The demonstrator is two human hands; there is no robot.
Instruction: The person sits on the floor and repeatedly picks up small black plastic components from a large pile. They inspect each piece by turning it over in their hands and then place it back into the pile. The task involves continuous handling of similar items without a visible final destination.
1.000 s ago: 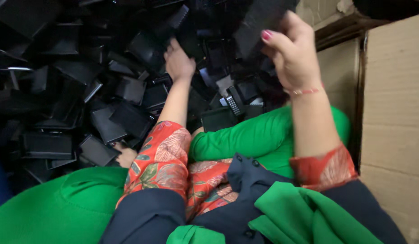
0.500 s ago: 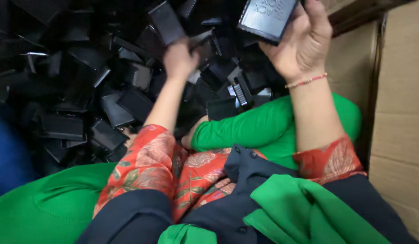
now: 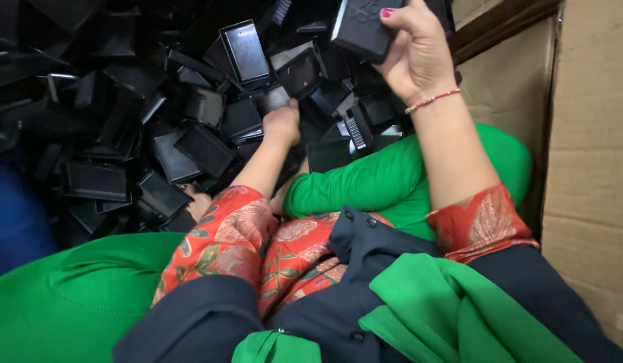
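Above the heap of black plastic shells: one shell gripped in right hand; left hand clenched low among the rest, unsorted.

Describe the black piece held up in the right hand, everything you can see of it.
The black piece is a flat, roughly rectangular shell, plastic by its look, with a faint embossed pattern on its broad face and a lighter edge along its left side. It is tilted, its top cut off by the frame. The right hand grips its right end, above the pile of similar black parts.
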